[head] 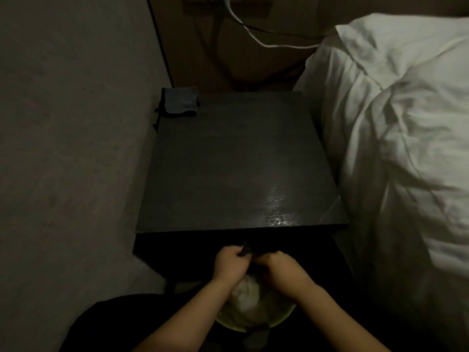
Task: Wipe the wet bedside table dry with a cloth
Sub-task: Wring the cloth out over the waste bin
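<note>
Though dim, no legible writing anywhere.

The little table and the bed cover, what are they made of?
The bedside table looks like dark wood or wood-look board: faint grain lines, and a shiny patch near the front right, maybe wet. The bed cover looks like soft white cloth, judging by its creases and folds.

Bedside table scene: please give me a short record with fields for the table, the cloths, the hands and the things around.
table: dark bedside table, top shiny near the front right corner
cloth on table: blue-grey cloth at the back left corner
left hand: gripping a dark cloth in front of the table
right hand: gripping the same cloth
below hands: pale basin
right side: white bedding
behind: white cable
</note>
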The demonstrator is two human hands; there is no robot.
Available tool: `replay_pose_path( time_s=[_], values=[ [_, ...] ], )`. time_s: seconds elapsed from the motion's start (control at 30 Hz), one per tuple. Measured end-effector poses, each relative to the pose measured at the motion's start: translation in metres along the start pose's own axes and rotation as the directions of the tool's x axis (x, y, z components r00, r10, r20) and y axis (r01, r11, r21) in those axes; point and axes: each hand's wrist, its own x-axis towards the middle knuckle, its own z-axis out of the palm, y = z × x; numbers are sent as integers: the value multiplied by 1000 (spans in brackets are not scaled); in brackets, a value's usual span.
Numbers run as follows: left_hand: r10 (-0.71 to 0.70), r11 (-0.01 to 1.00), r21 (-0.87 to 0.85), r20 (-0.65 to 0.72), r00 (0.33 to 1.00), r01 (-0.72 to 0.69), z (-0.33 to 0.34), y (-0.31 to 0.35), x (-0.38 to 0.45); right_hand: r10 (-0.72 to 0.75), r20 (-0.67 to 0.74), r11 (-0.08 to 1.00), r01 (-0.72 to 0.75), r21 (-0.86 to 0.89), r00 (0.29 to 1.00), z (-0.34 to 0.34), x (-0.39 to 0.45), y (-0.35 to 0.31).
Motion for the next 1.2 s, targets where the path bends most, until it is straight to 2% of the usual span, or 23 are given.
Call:
replay_pose_path(
  time_s=[0.03, 0.1, 0.23, 0.3, 0.4, 0.5, 0.63, 0.77, 0.8, 0.87, 0.97, 1.07, 1.13, 1.2],
  values=[
    [74, 988, 134, 33, 997, -78, 0, -2, -2, 43, 33, 999, -43, 8, 999, -1, -1, 4],
    [130, 937, 307, 139, 982, -167, 0, -9, -3, 108, 40, 994, -108, 3, 993, -5, -4, 10],
    [335, 734, 562, 187, 924, -380, -5, -7, -4, 176, -86, 984, -172, 46, 981, -13, -9, 20],
    [425, 679, 579, 190, 885, -451, -8, -4, -7, 135, -122, 989, -126, 80, 983, -16, -8, 21],
    [436, 682, 555, 216, 874, -477, -15, 4, -15, 113, -134, 984, -92, 151, 984, -19, -4, 20],
    [406, 683, 530, 296, 864, -503, -28, 23, -23, 114, -109, 952, -77, 295, 987, -22, -2, 23],
    [361, 616, 545, 447, 819, -569, -50, 47, -31, 125, -97, 847, -55, 529, 987, -29, -4, 26],
    [328, 588, 526, 539, 776, -614, -73, 66, -36, 32, 51, 761, -57, 647, 998, -41, -7, 21],
    [311, 603, 518, 548, 777, -607, -80, 69, -36, 1, 51, 720, -36, 693, 999, -45, -8, 21],
    [292, 658, 477, 552, 781, -583, -96, 75, -36, -32, -13, 590, 29, 807, 999, -52, -11, 17],
    [315, 782, 321, 537, 783, -534, -120, 82, -34, -67, -49, 335, 68, 940, 997, -70, -13, 8],
    [407, 840, 146, 468, 785, -522, -136, 87, -28, -126, -111, 189, 134, 973, 986, -96, -10, -9],
    [431, 900, -123, 385, 816, -418, -141, 89, -24, -94, -179, 131, 190, 973, 979, -114, -4, -20],
    [453, 849, -413, 245, 857, -331, -142, 89, -19, -24, -260, 79, 261, 962, 965, -132, 4, -30]
  ],
)
